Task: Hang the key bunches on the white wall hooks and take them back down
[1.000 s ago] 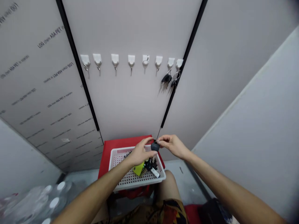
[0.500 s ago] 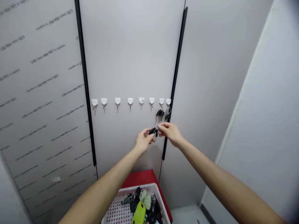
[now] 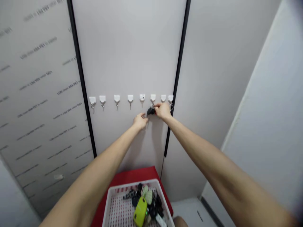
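Observation:
My right hand (image 3: 163,110) pinches a bunch of black keys (image 3: 151,111) just under a white adhesive hook (image 3: 153,97), the third from the right. Whether the key ring sits on that hook is hard to see behind the fingers. My left hand (image 3: 140,121) is at the lower left of the keys, thumb and fingers apart, holding nothing I can see. On the rightmost hook (image 3: 170,98) hangs a metal ring (image 3: 172,107), its lower part covered by my right hand. The hook between (image 3: 163,98) is partly hidden by the same hand.
More white hooks (image 3: 116,98) run leftward along the pale panel, between two long black handles (image 3: 81,72). Below, a white plastic basket (image 3: 107,205) stands on a red surface (image 3: 142,172), holding dark key bunches and a lime-green case (image 3: 140,211).
Both hands have risen toward the hooks, the right one carrying the black keys up to the third hook from the right. My left hand has come off the keys.

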### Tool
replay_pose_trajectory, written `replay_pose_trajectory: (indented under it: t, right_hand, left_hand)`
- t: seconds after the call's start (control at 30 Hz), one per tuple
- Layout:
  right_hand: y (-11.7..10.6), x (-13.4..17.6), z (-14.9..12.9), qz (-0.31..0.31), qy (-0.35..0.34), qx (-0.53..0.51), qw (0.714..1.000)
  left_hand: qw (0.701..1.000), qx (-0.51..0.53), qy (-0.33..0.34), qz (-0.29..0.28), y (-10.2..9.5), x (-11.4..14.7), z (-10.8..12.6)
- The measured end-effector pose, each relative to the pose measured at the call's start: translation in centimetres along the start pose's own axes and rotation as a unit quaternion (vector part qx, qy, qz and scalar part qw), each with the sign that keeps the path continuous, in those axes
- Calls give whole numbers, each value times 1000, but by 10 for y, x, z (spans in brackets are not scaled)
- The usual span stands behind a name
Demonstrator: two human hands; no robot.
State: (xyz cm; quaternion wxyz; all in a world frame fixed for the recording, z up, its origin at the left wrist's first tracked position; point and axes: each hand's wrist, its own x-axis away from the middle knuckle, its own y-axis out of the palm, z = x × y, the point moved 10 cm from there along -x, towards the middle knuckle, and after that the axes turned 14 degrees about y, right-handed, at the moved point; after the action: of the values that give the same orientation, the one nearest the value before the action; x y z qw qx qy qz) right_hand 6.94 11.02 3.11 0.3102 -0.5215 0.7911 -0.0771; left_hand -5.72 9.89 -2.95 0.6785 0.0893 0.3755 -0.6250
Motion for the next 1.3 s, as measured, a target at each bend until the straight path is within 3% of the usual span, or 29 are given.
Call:
replay_pose_trajectory:
  t: [0.1, 0.17, 0.23, 0.3, 0.33, 0.4, 0.47, 0.67, 0.83, 1.03, 1.2, 1.3]
  right_hand:
    - [-9, 31, 8, 50, -86, 45, 994]
    - [0, 63, 26, 31, -131, 83, 987]
    - [35, 103, 61, -105, -134, 139, 975]
    - [79, 159, 104, -295, -136, 201, 924]
    - [93, 185, 123, -349, -136, 212, 903]
    - [112, 222, 152, -409, -126, 228, 875]
    - [123, 240, 169, -420, -101, 240, 869]
    - [137, 248, 169, -422, -71, 206, 880]
    - [126, 232, 170, -423, 20, 83, 902]
    - [137, 254, 173, -522, 175, -93, 830]
    - [140, 258, 142, -544, 214, -277, 763]
    - [135, 251, 122, -523, 174, -292, 782]
  left_hand:
    - [999, -31, -25, -32, -1, 44, -29]
    - [996, -32, -32, -79, 7, 85, -47]
    - [990, -12, -51, -130, 19, 133, -65]
    - [982, -7, -63, -179, 33, 180, -78]
    - [977, -17, -67, -201, 40, 201, -85]
    - [968, -61, -67, -235, 50, 233, -96]
    - [962, -108, -73, -242, 56, 249, -107]
    - [963, -73, -173, -194, 56, 257, -134]
    - [969, 59, -171, -169, 46, 250, -118]
    - [946, 238, -191, -106, 28, 245, -83]
    - [912, 362, -192, -7, -4, 224, -66]
    - [884, 423, -181, 81, -29, 209, -63]
